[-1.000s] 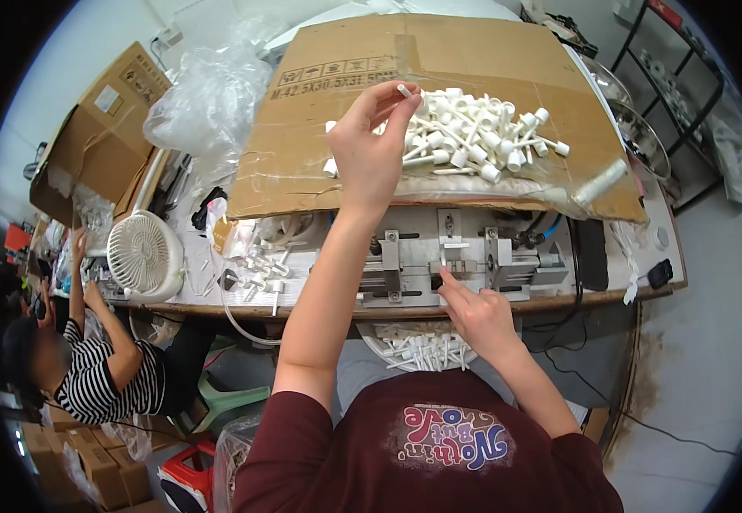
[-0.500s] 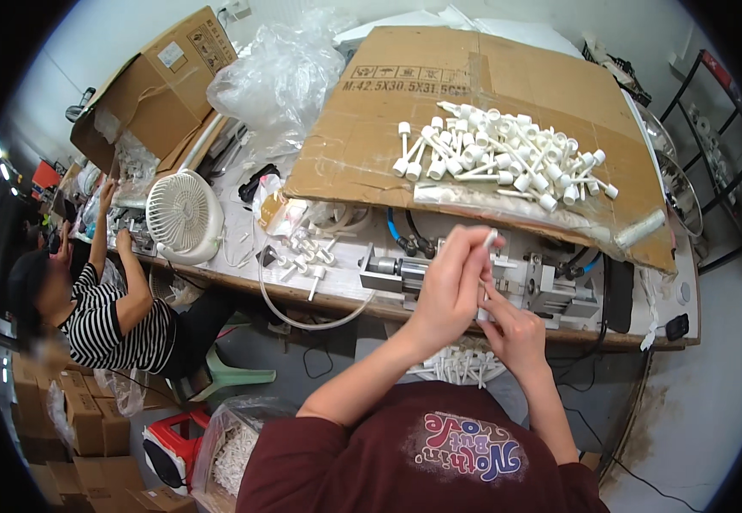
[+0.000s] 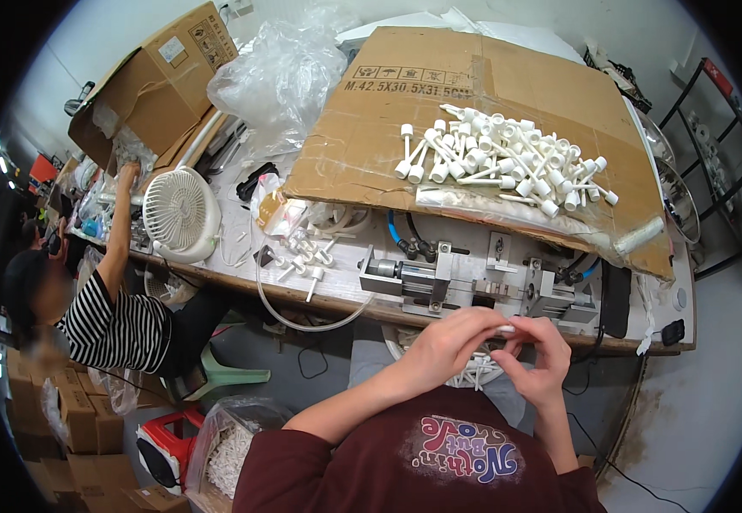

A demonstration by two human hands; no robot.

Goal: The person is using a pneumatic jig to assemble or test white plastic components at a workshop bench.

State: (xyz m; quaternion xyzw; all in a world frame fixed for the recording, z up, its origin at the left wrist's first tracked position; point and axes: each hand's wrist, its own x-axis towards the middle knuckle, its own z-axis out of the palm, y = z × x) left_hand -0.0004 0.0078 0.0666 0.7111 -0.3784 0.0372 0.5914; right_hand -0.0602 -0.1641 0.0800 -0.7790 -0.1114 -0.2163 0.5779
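Note:
My left hand (image 3: 450, 344) and my right hand (image 3: 544, 357) meet in front of the bench edge. Between their fingertips shows a small white plastic piece (image 3: 505, 328), mostly covered by the fingers. The left fingers close on it; the right fingers curl against its other end, with the thumb lower. Under my hands, a container of white plastic sticks (image 3: 480, 373) is partly hidden. Just beyond them stands a metal clamping fixture (image 3: 499, 289) with a cylinder (image 3: 401, 272) on its left and a metal block (image 3: 550, 295) on its right.
A heap of white capped sticks (image 3: 508, 158) lies on a cardboard sheet (image 3: 371, 128) above the fixture. More capped sticks (image 3: 307, 250) and a white fan (image 3: 181, 214) stand to the left. A co-worker in a striped shirt (image 3: 123, 329) sits at far left. A clear hose (image 3: 303, 325) droops over the edge.
Both my hands have come back from the fixture toward my body, uncovering it. The white piece, upright before, now lies more level. The co-worker's arm has reached farther forward.

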